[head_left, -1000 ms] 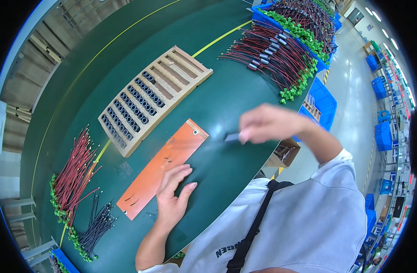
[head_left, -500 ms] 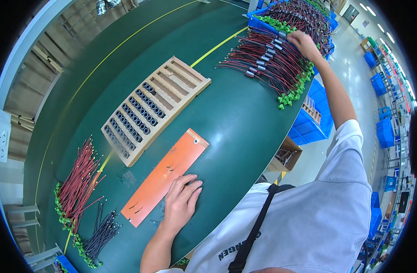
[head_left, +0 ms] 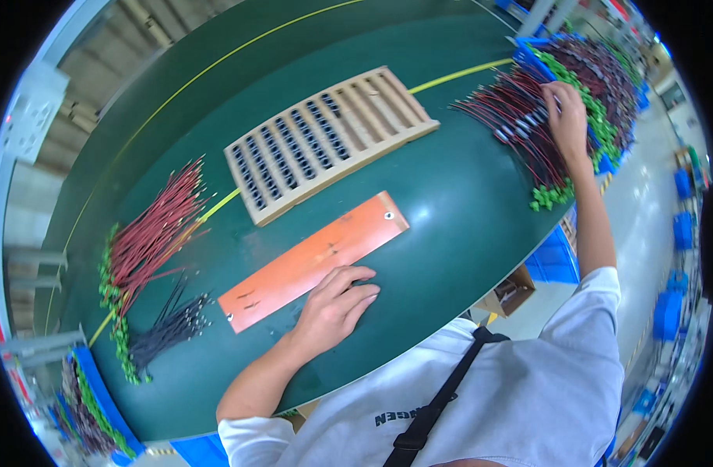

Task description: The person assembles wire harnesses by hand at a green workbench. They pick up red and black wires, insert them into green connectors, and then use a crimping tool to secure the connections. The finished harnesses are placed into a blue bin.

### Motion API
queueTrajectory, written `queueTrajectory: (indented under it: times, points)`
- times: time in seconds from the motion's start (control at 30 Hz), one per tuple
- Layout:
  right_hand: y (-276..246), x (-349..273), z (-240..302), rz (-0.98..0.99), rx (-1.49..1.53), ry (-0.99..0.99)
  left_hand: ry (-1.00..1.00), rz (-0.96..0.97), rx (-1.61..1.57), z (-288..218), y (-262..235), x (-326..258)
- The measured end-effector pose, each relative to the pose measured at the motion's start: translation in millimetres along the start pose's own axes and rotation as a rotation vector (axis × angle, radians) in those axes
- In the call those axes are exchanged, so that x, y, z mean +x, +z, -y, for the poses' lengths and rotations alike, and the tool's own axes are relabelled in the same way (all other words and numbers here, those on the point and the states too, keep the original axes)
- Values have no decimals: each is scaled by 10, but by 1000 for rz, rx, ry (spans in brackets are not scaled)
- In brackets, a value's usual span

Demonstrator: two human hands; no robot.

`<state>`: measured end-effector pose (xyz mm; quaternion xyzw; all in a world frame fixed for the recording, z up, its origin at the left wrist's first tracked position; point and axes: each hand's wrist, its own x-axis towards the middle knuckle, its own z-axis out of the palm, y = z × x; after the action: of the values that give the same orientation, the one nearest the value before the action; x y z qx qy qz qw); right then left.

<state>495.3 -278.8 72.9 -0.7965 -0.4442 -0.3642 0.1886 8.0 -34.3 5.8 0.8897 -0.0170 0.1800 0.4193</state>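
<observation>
My left hand rests on the green table, fingers loosely bent and apart, fingertips by the near edge of an orange board. It holds nothing. At the far right, my right hand reaches over a pile of red and black wires with green connectors and grey cylinders. Its fingers are bent together at the wires; what is between them is hidden. Beyond the board lies a slotted wooden tray, several of its slots lined with dark round pieces and those at the right end without them.
Red wires and black wires with green connectors lie at the left. A blue bin heaped with wires stands beyond my right hand. Another blue bin is at the lower left. A cardboard box sits below the table edge.
The view has turned, shifting the table's contents across the picture. My right hand has come nearer over the loose wires, beside the grey cylinders. My left hand stays by the orange board.
</observation>
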Motion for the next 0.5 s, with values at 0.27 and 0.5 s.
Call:
queueTrajectory:
  times: [0.27, 0.5]
  points:
    - [1254, 421, 2577, 339, 703, -148, 167, -136, 135, 22, -86, -166]
    - [1911, 472, 2975, 324, 589, 59, 70, -342, 359, -172, -621, -638]
